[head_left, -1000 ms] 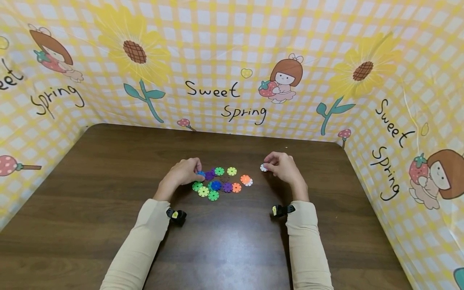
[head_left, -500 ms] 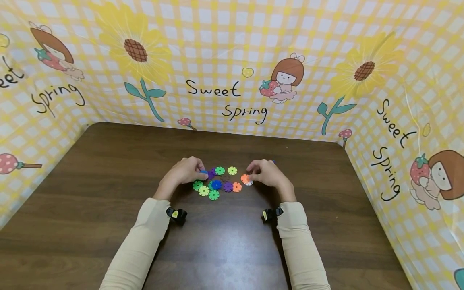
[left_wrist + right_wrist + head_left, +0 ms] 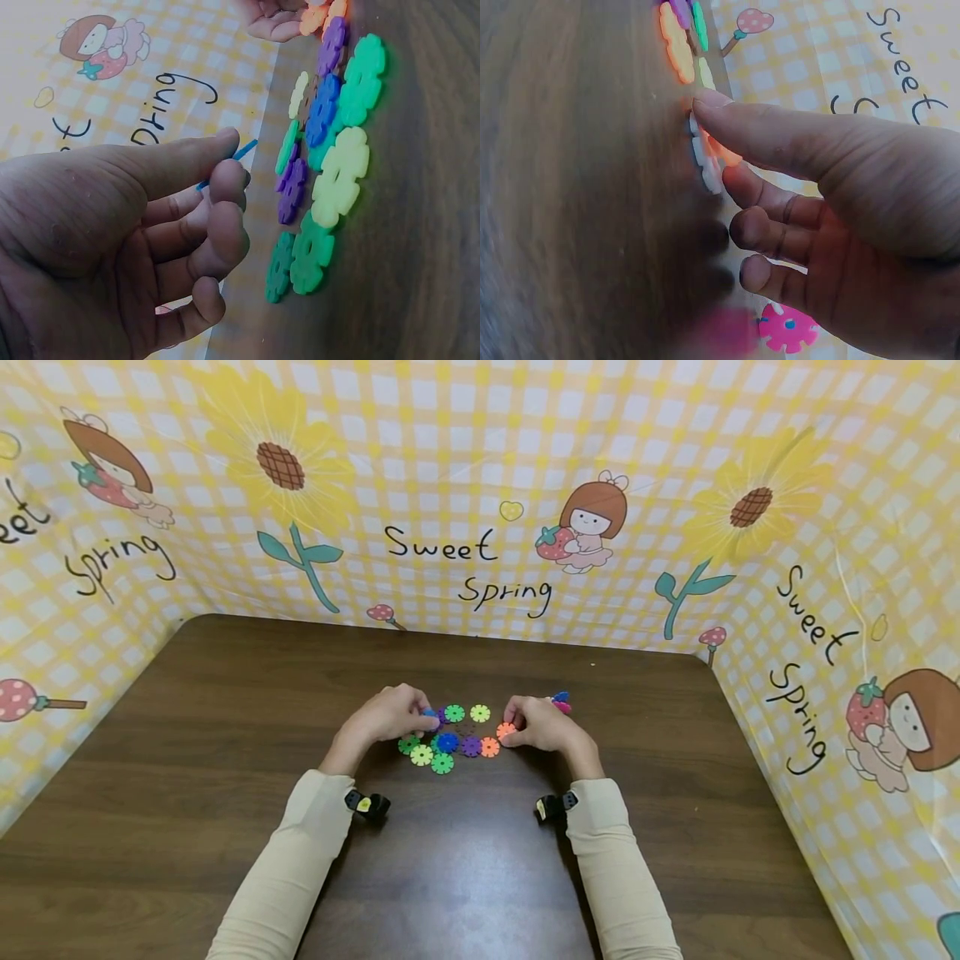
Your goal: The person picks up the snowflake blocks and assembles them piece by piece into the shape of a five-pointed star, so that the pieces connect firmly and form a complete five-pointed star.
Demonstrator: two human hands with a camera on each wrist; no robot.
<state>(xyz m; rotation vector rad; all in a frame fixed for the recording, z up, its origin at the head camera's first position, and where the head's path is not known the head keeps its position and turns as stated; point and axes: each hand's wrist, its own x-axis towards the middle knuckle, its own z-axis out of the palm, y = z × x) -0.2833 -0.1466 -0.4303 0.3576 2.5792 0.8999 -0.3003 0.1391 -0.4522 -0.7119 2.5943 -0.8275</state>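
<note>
Flower-shaped plastic discs with notched rims lie in a loose cluster on the wooden table. My left hand (image 3: 386, 714) is at the cluster's left end, pinching a blue disc (image 3: 246, 149) edge-on between thumb and index finger. At the right end, my right hand (image 3: 547, 727) has thumb and index finger on an orange disc (image 3: 506, 730). A white disc (image 3: 705, 157) overlaps that orange one below the thumb. Behind the right hand stands a pink disc (image 3: 789, 330) with blue and white pieces set into it, partly hidden in the head view.
Between the hands lie green (image 3: 442, 763), yellow (image 3: 480, 713), purple (image 3: 471, 746) and dark blue (image 3: 447, 742) discs, some overlapping, and another orange disc (image 3: 490, 747). A yellow checked cloth (image 3: 450, 485) walls the table (image 3: 465, 860) at the back and sides.
My right hand left the white disc it pinched farther right and moved left to the orange disc, uncovering pink and blue pieces behind it. My left hand shifted slightly right with the blue disc.
</note>
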